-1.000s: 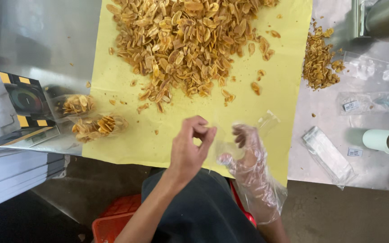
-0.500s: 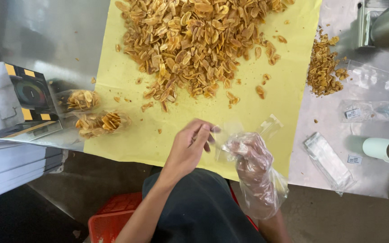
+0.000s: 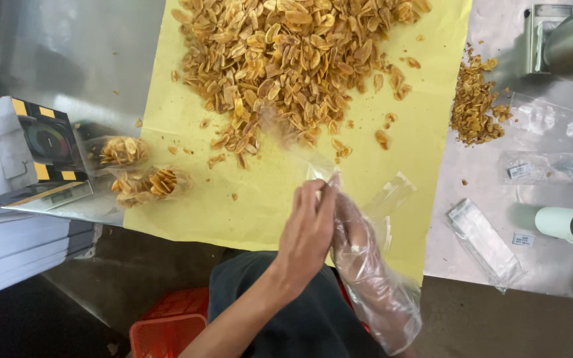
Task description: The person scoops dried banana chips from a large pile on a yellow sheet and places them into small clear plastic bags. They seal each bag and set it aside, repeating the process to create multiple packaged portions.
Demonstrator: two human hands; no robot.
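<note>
My left hand is bare and pinches the edge of a clear plastic bag that stretches up toward the chips. My right hand, in a loose clear plastic glove, meets it at the same bag edge. Both hands hover over the near edge of a yellow paper sheet. A large pile of golden fried chips covers the far part of the sheet. Another empty clear bag lies on the sheet just right of my hands.
Two filled chip bags lie at the sheet's left edge beside a small scale. A smaller chip heap, flat clear bags, a white cup and a metal container sit on the steel table at right. A red crate is below.
My hands came together; the left hand now grips the bag edge with the gloved right hand, and the clear bag is lifted and stretched toward the chip pile.
</note>
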